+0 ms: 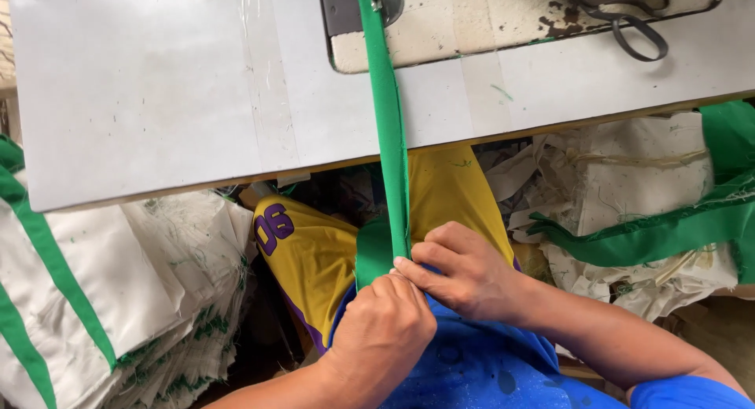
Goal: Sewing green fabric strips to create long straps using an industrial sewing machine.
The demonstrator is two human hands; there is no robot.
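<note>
- Grey, scuffed tabletop (157,86) fills the upper view, with a sewing machine bed (487,20) set into it and black scissors (621,16) lying on that bed
- Folded green fabric strip (391,134) runs in a long straight line from the machine's needle area, over the tabletop edge, down to the lap
- Both hands meet at its near end: left hand (381,330) is clenched on the strip just below, right hand (464,271) pinches the fold with fingertips (409,265) touching it
- Strip's long axis points away from the grip, straight toward the machine
- Stacks of white cloth with green trim (102,299) sit at the left
</note>
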